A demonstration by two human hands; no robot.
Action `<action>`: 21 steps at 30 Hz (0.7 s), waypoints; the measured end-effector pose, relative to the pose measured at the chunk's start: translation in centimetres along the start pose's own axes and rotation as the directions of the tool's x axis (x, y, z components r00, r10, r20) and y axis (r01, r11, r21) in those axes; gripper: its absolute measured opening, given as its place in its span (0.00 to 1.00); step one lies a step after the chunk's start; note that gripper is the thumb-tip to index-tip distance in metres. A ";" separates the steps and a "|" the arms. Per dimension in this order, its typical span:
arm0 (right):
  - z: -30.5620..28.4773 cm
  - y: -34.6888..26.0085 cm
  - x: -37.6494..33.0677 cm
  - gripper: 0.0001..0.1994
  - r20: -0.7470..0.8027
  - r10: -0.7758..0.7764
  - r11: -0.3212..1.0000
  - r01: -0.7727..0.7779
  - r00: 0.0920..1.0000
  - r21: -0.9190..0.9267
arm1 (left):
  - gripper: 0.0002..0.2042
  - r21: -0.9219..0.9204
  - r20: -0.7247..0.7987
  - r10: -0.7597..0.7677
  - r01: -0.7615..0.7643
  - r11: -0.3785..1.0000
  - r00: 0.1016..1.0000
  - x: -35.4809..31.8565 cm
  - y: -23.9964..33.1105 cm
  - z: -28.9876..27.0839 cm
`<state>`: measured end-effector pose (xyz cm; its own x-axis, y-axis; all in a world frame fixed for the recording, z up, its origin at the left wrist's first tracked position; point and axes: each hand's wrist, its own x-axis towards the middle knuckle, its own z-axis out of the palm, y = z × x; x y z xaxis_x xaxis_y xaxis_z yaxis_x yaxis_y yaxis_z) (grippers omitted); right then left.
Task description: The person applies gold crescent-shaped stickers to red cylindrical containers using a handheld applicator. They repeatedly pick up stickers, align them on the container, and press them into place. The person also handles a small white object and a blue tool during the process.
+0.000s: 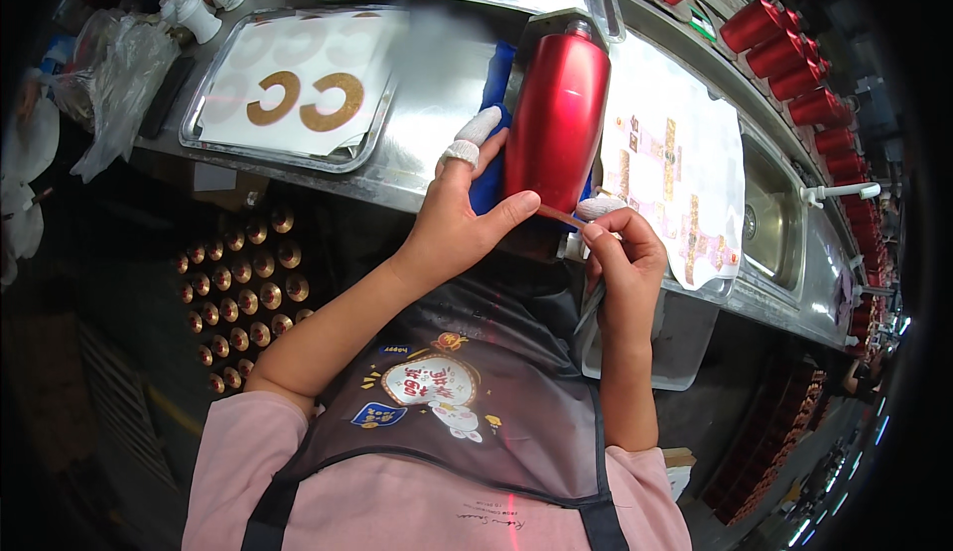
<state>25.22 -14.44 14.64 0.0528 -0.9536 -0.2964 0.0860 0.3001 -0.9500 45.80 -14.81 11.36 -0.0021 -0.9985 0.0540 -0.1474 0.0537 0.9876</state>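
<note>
A glossy red metallic bottle (559,119) lies in front of me on a blue-padded rest (488,186), its neck pointing away. My left hand (459,199) grips its lower left side, with the thumb at the near end and white covers on some fingers. Between that thumb and my right hand (625,248) runs a thin reddish-brown strip (562,216), along the bottle's near edge. My right hand pinches the strip's right end between thumb and forefinger; a white cover shows on one finger. Its other fingers are curled, and a slim grey thing below them is unclear.
At left, a metal tray (372,144) carries a sheet with two gold C-shaped pieces. Right of the bottle lies a printed decal sheet (675,164), beside a sink (769,213). More red bottles (779,55) line the far right edge. Gold-coloured caps (243,273) stand below the bench.
</note>
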 end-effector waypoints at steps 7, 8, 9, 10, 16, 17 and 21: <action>0.0 0.1 0.0 0.04 0.027 -0.024 1.000 0.024 0.999 0.011 | 0.43 -0.375 0.018 -0.136 0.133 0.918 0.991 0.2 0.1 -0.4; 0.0 0.1 0.0 0.04 0.026 -0.017 1.000 0.017 1.000 0.018 | 0.43 -0.365 0.016 -0.136 0.133 0.922 0.991 0.2 0.2 -0.4; 0.0 0.1 0.0 0.04 0.026 -0.013 1.000 0.012 1.000 0.026 | 0.43 -0.358 0.007 -0.121 0.115 0.927 0.993 0.2 0.3 -0.3; 0.0 0.1 0.0 0.04 0.022 -0.017 0.999 0.016 1.000 0.030 | 0.43 -0.288 0.007 -0.111 0.109 0.952 0.994 0.1 0.3 -0.1; 0.1 0.3 0.0 0.06 0.001 -0.060 0.998 0.060 0.998 -0.001 | 0.45 -0.049 0.013 -0.004 0.005 0.999 1.000 -0.1 0.4 0.4; 0.1 0.3 0.0 0.06 0.008 -0.062 0.998 0.062 0.998 -0.001 | 0.45 -0.077 0.014 -0.006 0.007 0.997 1.000 -0.1 0.4 0.3; 0.3 0.5 0.0 0.06 0.012 -0.096 0.995 0.096 0.995 -0.004 | 0.46 -0.098 0.025 -0.030 0.032 0.995 0.999 -0.1 0.2 -0.1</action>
<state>25.59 -14.29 14.20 0.0563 -0.9777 -0.2024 0.0870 0.2068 -0.9745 45.84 -14.73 11.57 -0.0224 -0.9995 0.0205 -0.0499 0.0216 0.9985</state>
